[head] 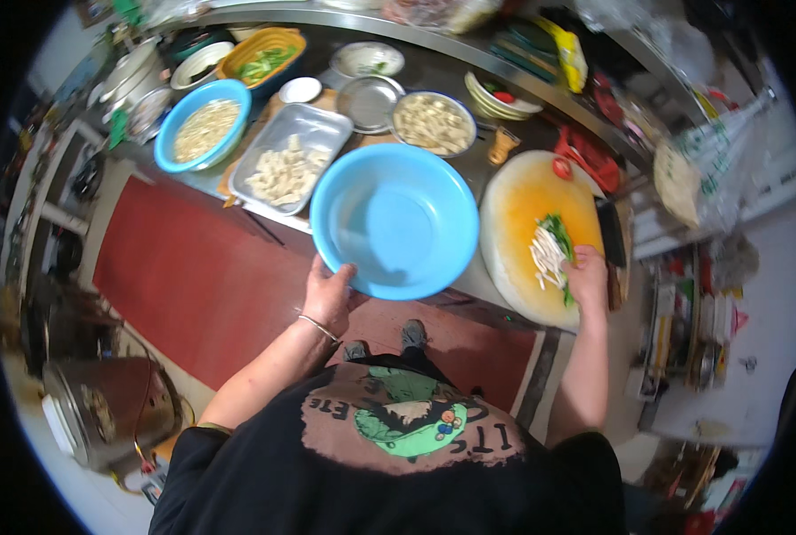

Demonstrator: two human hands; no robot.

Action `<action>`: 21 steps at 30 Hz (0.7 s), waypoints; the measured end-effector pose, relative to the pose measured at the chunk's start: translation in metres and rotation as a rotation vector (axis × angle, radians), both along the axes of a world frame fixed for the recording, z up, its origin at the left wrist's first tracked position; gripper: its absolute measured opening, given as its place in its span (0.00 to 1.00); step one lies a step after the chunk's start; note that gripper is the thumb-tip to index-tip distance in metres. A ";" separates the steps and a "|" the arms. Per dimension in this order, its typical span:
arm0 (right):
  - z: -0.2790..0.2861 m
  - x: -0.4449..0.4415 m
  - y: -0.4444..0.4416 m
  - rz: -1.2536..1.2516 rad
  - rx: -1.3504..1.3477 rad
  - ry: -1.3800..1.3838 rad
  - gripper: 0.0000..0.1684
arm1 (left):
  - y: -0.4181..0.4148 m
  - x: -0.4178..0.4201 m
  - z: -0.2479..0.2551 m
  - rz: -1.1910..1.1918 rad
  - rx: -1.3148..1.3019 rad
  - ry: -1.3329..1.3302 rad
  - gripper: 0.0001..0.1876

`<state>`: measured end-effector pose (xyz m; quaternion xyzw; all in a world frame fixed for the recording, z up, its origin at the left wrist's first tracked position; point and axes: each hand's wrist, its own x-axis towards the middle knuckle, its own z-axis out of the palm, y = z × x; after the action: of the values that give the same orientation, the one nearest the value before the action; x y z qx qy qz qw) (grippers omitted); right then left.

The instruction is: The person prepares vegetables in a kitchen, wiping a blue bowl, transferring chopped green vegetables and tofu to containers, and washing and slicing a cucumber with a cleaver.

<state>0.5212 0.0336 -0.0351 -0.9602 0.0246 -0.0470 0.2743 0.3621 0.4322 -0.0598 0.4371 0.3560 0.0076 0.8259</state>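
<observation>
My left hand [329, 294], with a bangle at the wrist, grips the near rim of a large blue plastic basin [398, 224] with nothing in it. On a round cutting board [511, 194] to the right lie white strips [546, 256], possibly mushrooms, and green leaves [556, 231]. My right hand [586, 271] touches this small pile, fingertips at its right side; whether it grips any is unclear. A piece of tomato [562, 168] rests at the board's far edge.
Left of the basin stand a metal tray [336, 127] of pale strips and a smaller blue basin [165, 137] of shredded food. Behind are a bowl of pale pieces [435, 124], a metal dish [370, 103] and stacked bowls [498, 107]. A metal shelf [398, 30] runs above the counter.
</observation>
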 end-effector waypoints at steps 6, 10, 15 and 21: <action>-0.081 -0.024 -0.051 -0.095 0.053 0.078 0.31 | 0.005 0.031 -0.011 -0.032 -0.031 -0.065 0.24; -0.072 -0.032 -0.023 -0.177 -0.026 0.057 0.36 | 0.014 0.023 -0.013 -0.065 -0.008 -0.063 0.25; -0.049 -0.011 -0.008 -0.248 -0.156 0.247 0.43 | 0.012 0.014 -0.012 -0.100 -0.016 -0.047 0.24; -0.069 0.019 -0.002 -0.144 0.059 0.251 0.40 | 0.010 0.021 -0.002 -0.121 -0.009 0.003 0.22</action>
<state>0.5398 0.0320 -0.1036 -0.9457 0.1288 0.0547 0.2933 0.3831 0.4426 -0.0623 0.4543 0.3302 -0.0443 0.8262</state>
